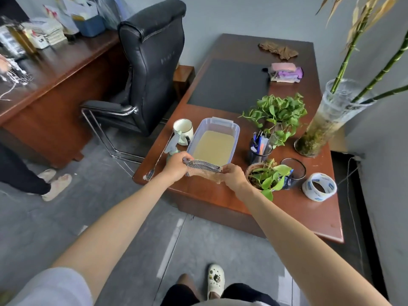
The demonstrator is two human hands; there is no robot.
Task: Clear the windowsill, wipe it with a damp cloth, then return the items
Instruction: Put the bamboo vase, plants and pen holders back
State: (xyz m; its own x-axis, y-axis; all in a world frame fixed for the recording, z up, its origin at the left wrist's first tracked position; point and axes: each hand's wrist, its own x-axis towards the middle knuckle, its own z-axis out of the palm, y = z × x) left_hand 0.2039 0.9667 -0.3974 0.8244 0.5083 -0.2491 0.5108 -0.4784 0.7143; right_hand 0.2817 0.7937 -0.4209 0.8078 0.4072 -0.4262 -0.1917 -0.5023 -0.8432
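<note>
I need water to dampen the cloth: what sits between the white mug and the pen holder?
In the head view, a clear plastic tub holding yellowish liquid sits between the white mug and the pen holder.

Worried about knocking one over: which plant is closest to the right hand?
The small plant in the clay pot, right beside the right hand; the other two stand farther back.

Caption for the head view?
Left hand and right hand hold a cloth beside a plastic tub on a wooden desk.
</note>
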